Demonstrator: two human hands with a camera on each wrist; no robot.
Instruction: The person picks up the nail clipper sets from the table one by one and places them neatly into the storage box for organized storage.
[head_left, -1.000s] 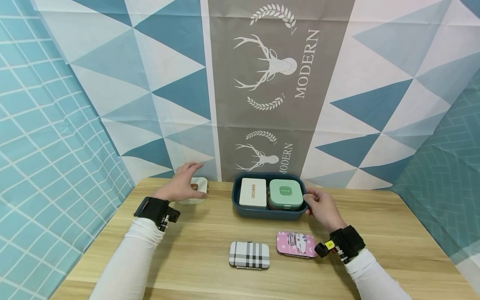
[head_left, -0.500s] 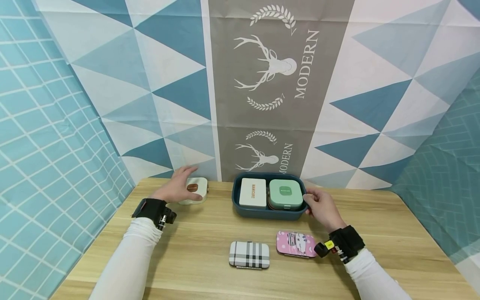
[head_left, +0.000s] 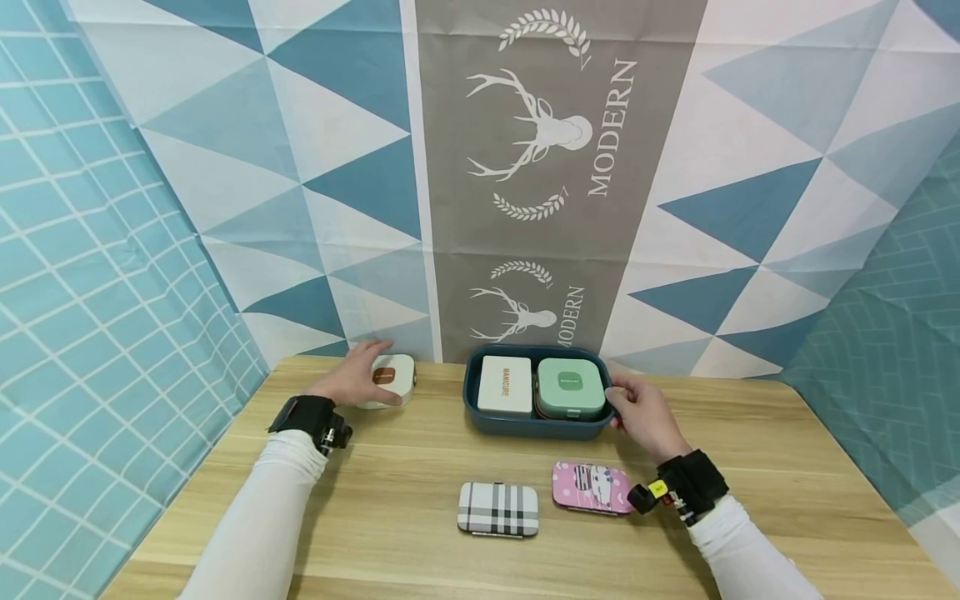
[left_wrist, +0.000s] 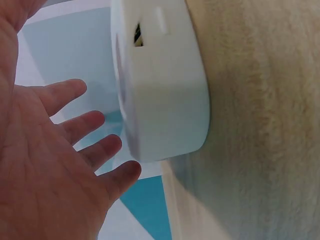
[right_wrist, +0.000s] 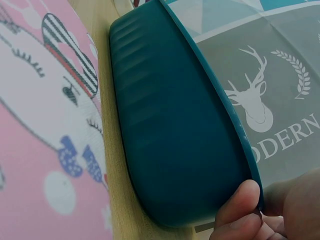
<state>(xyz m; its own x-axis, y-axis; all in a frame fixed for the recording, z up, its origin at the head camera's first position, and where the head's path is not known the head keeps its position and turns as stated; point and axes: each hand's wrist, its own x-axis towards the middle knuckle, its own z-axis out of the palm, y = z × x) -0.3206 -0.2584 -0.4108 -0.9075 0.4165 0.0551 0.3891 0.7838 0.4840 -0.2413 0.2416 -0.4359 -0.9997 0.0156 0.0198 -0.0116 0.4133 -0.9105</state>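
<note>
My left hand (head_left: 351,382) hovers at the left side of a white rounded box (head_left: 403,377) with a brown oval label, near the table's back edge. In the left wrist view its fingers (left_wrist: 92,125) are spread and fairly straight beside the box. A dark blue storage bin (head_left: 525,428) stands at the back middle. At its right end my right hand (head_left: 647,417) pinches the rim between thumb and fingers, as the right wrist view shows. Inside the bin lie a white box marked MANICURE (head_left: 507,392) and a mint green case (head_left: 572,385), side by side.
A plaid flat case (head_left: 498,508) lies on the wooden table (head_left: 405,542) in front of the bin. To its right is a pink case with a cartoon cat (head_left: 592,488), close to the right wrist's camera. A patterned backdrop (head_left: 360,167) rises behind the table.
My left hand has shifted slightly left and lower at the white rounded box, uncovering its label. My right hand stays on the bin's rim, and the bin has not moved.
</note>
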